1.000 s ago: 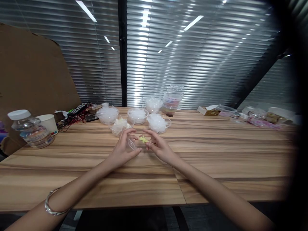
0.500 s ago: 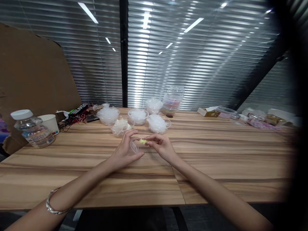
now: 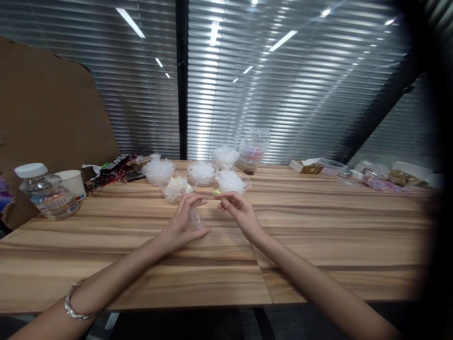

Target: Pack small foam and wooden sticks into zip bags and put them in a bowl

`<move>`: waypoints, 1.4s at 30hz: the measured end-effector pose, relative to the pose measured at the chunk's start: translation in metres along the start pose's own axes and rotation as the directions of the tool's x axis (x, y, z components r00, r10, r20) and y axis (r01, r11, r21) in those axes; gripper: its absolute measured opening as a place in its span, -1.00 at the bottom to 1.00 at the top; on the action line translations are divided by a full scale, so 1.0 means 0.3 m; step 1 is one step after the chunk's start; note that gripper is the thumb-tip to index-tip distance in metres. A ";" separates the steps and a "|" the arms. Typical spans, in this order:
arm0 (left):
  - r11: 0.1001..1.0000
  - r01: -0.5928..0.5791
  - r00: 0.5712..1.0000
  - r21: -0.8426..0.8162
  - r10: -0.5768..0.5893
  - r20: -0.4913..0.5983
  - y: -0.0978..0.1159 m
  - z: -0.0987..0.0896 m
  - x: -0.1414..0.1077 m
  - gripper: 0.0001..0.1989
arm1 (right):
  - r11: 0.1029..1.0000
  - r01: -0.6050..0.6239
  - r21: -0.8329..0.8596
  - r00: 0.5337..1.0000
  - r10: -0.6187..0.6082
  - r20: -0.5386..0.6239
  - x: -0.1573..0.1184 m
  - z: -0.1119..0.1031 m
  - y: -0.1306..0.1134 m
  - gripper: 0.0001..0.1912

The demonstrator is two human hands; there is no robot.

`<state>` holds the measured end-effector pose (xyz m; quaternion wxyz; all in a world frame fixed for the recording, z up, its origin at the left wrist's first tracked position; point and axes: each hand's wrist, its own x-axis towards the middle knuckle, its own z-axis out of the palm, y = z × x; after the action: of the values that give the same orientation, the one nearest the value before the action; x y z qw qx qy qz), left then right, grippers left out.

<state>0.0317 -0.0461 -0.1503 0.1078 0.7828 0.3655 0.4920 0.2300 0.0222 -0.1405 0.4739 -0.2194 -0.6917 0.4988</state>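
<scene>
1. Silver metal: one bracelet [image 3: 72, 309] circles our left forearm.
2. Our left hand [image 3: 184, 222] holds one clear container [image 3: 197, 219], fingers curved, thumb apart.
3. Our right hand [image 3: 240, 212] pinches one small yellow piece [image 3: 217, 192] with thumb and fingertips.
4. Beyond both hands, we see five clear bowls [image 3: 203, 173].
5. Farther: one transparent jar [image 3: 253, 151], near the blinds [image 3: 300, 104].

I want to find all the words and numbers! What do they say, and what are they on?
None are clear enough to read.
Clear bottle: label print too blurred.
White cup: coloured marks near its bottom, too small.
Black keypad: pale button marks, too small.
</scene>
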 end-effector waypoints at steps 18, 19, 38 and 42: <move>0.946 -0.191 0.981 0.262 0.173 0.090 0.028 -0.027 0.008 -0.27 | 0.869 -0.174 0.464 0.980 0.200 -0.006 -0.009 0.035 -0.020 -0.74; 0.945 -0.215 0.976 0.248 0.196 0.100 0.029 -0.026 0.007 -0.26 | 0.841 -0.189 0.506 0.977 0.214 0.009 -0.010 0.037 -0.029 -0.66; 0.962 -0.244 0.964 0.124 0.227 0.138 0.027 -0.011 -0.003 -0.13 | 0.899 -0.214 0.381 0.977 0.201 0.076 -0.042 0.085 -0.038 -0.63; 0.964 -0.239 0.965 0.114 0.223 0.137 0.026 -0.011 -0.002 -0.12 | 0.926 -0.190 0.327 0.981 0.165 0.104 -0.051 0.093 -0.038 -0.64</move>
<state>0.0324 -0.0527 -0.1449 0.0211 0.8541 0.2955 0.4275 0.2145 -0.0078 -0.1385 0.4311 -0.1786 -0.5911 0.6579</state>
